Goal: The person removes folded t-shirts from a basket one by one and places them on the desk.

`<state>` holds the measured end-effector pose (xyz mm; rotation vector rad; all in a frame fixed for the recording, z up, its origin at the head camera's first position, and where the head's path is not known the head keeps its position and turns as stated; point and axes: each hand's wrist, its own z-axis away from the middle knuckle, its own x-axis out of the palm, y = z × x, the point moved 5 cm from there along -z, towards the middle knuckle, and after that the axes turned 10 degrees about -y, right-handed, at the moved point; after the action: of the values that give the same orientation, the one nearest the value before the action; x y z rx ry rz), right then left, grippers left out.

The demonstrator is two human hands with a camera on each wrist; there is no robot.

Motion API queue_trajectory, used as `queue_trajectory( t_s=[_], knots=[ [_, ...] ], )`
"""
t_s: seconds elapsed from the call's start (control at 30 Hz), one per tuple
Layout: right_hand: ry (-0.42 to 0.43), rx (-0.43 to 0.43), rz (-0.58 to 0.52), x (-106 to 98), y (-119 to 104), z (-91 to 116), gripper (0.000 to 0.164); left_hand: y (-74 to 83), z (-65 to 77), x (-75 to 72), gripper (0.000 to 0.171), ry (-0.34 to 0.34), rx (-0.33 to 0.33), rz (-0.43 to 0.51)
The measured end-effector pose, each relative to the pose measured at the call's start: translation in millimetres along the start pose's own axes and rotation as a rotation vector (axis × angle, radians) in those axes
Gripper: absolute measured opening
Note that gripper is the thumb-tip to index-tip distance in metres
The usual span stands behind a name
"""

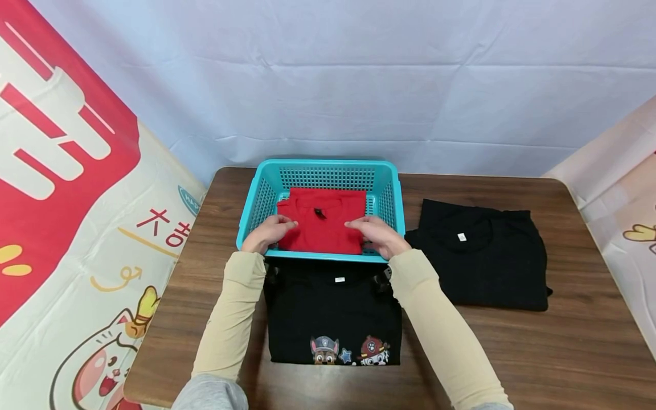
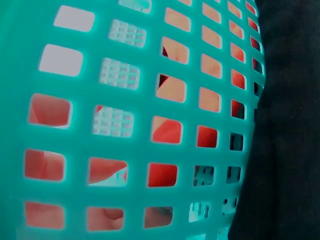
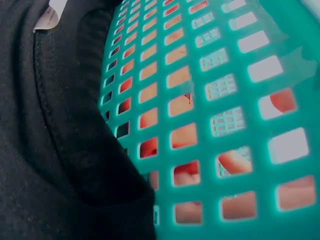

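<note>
A folded red T-shirt (image 1: 328,225) lies inside a turquoise plastic basket (image 1: 320,257), its dark neck label facing up. My left hand (image 1: 269,232) reaches over the front rim and pinches the shirt's left side, thumb on top. On the opposite side, my right hand (image 1: 380,234) pinches the shirt's right part in the same way. Some of the fingers are hidden by hand and cloth. Through the holes of the basket wall (image 2: 140,145) in the left wrist view, patches of red cloth and skin show. The right wrist view shows the perforated wall (image 3: 210,135) likewise.
A folded black T-shirt with cartoon dogs (image 1: 333,319) lies just in front of the basket, under the forearms. Another folded black T-shirt (image 1: 492,262) lies to the right. The wooden table (image 1: 574,330) meets a pale cloth backdrop (image 1: 359,102) behind.
</note>
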<state>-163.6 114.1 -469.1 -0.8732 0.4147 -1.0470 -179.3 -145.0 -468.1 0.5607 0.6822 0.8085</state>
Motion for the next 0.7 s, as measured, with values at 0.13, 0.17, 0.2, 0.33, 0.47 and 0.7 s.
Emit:
queue_trajectory(
  t_s=[0.13, 0.17, 0.2, 0.33, 0.47, 0.7],
  knots=[
    [0.029, -0.024, -0.016, -0.3, -0.5, 0.9, 0.052, 3.0, 0.5, -0.5, 0.038, 0.016, 0.064, 0.040],
    [0.039, -0.029, -0.016, -0.4, -0.7, 1.0, 0.053, 3.5, 0.5, -0.7, 0.036, 0.021, 0.081, 0.052],
    [0.046, -0.033, -0.014, -0.6, -0.8, 0.9, 0.053, 3.8, 0.4, -1.0, 0.035, 0.026, 0.093, 0.064],
    [0.051, -0.048, -0.017, -0.8, -1.5, -0.3, 0.055, 3.5, -0.9, -2.7, 0.035, 0.026, 0.116, 0.109],
    [0.019, -0.057, -0.058, 0.2, -1.0, -3.7, 0.063, 0.7, -0.9, -4.8, 0.041, 0.010, 0.132, 0.166],
    [-0.020, -0.026, -0.105, 2.4, -2.0, -5.7, 0.066, -5.8, -1.2, -7.7, 0.050, -0.120, 0.196, 0.444]
  ],
)
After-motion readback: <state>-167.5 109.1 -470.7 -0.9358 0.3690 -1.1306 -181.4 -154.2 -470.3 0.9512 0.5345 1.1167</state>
